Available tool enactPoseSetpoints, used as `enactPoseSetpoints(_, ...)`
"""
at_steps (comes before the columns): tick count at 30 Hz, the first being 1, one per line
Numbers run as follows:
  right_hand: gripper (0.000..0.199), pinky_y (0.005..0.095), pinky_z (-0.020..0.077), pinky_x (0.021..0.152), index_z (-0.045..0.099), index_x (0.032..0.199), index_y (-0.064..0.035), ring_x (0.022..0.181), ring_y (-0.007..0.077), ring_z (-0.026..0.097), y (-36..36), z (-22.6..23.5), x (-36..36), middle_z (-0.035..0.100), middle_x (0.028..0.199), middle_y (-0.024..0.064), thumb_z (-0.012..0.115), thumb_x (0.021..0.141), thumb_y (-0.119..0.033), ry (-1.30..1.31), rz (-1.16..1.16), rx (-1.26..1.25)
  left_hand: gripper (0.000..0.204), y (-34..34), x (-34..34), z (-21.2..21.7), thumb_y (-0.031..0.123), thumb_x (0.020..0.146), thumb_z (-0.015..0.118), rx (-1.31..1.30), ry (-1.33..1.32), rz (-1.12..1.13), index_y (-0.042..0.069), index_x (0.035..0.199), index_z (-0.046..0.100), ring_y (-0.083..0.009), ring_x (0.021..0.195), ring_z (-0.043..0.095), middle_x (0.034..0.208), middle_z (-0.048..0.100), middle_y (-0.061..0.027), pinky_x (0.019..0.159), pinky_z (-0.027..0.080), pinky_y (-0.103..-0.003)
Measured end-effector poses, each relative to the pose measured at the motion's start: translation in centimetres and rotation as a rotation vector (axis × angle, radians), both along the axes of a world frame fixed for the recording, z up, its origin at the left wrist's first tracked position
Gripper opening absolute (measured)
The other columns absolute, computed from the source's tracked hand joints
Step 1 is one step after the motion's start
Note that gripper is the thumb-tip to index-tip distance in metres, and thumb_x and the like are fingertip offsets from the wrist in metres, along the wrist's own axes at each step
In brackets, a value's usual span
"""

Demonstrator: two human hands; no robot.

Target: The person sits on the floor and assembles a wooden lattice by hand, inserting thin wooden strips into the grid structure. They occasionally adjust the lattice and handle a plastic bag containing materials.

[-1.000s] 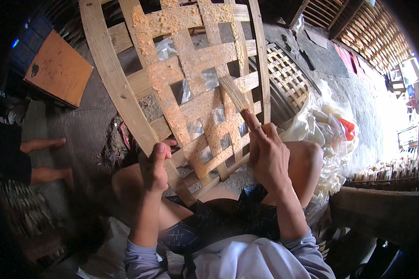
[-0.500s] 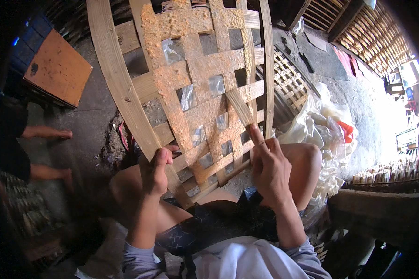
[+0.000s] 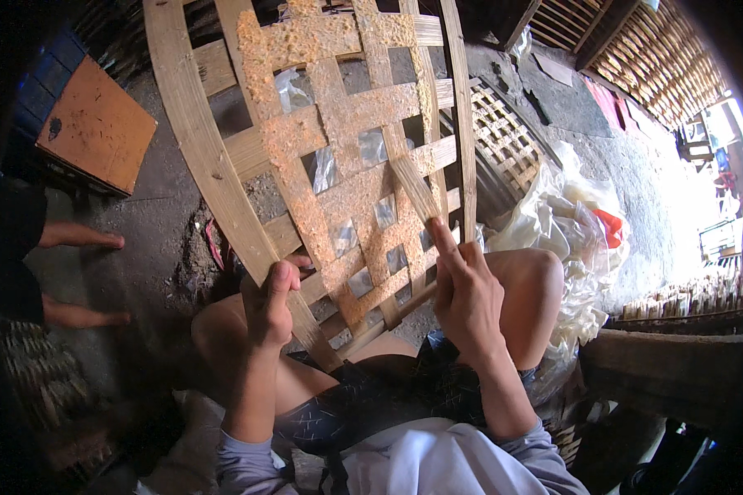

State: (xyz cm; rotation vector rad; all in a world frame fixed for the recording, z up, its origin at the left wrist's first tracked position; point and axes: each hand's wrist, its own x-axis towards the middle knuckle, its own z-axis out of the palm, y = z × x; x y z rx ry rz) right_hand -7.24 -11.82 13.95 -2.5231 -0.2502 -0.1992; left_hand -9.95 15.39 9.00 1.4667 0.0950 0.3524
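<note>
The flat wooden stick (image 3: pixel 417 190) seems to be for rubbing the bumpy orange coat (image 3: pixel 301 45) on the woven wooden panel (image 3: pixel 338 115). I can't tell if it spreads the coat or scrapes it. To do this well, it is best to lay the stick's end flat, push softly, and go along each strip, not across the holes, where its tip could catch. The left hand should hold tight so the panel does not wobble.

The left hand (image 3: pixel 274 309) is closed around the panel's left rail (image 3: pixel 209 157), down near its bottom end, with the thumb on top. From that hand, most of the panel goes up and away, from 12 to 2 o'clock, and the short bottom bit points to 5 o'clock. The right hand (image 3: pixel 470 293) pinches the low end of the stick, with one finger lying along it. The stick points to 11 o'clock from there, and its tip is over the panel's right half. Most of the orange coat is between 10 and 12 o'clock from the right hand.
</note>
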Motion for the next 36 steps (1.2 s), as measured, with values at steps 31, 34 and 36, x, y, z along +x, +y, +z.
enactPoseSetpoints(31,0.059,0.0423,0.0539,0.061,0.056,0.153,-0.0217,0.077,0.0303,0.067,-0.3,-0.6,-1.0,0.060,0.096,0.0115,0.062,0.097,-0.004,-0.101,0.052,-0.076,0.040,0.3,0.9,-0.2,0.038,0.109,0.055,-0.182,0.071,0.073,0.007,0.083,0.054,-0.0215,0.100,0.059,0.084,0.052,-0.0038,0.098,0.042,-0.038)
enactPoseSetpoints(34,0.057,0.0419,0.0529,0.060,0.055,0.154,-0.0220,0.073,0.0304,0.066,0.9,0.4,1.2,0.060,0.093,0.0116,0.061,0.100,-0.006,-0.164,0.041,-0.056,0.040,-0.3,0.8,-0.3,0.038,0.108,0.056,-0.196,0.077,0.049,0.007,0.082,0.054,-0.0222,0.099,0.060,0.083,0.052,-0.0039,0.098,0.043,-0.039)
enactPoseSetpoints(36,0.058,0.0423,0.0531,0.060,0.055,0.155,-0.0230,0.074,0.0304,0.066,1.3,1.0,1.9,0.060,0.093,0.0115,0.061,0.100,-0.006,-0.160,0.027,-0.055,0.041,-0.5,0.7,0.3,0.038,0.108,0.057,-0.183,0.087,0.061,0.007,0.081,0.055,-0.0233,0.099,0.060,0.082,0.053,-0.0042,0.099,0.043,-0.039)
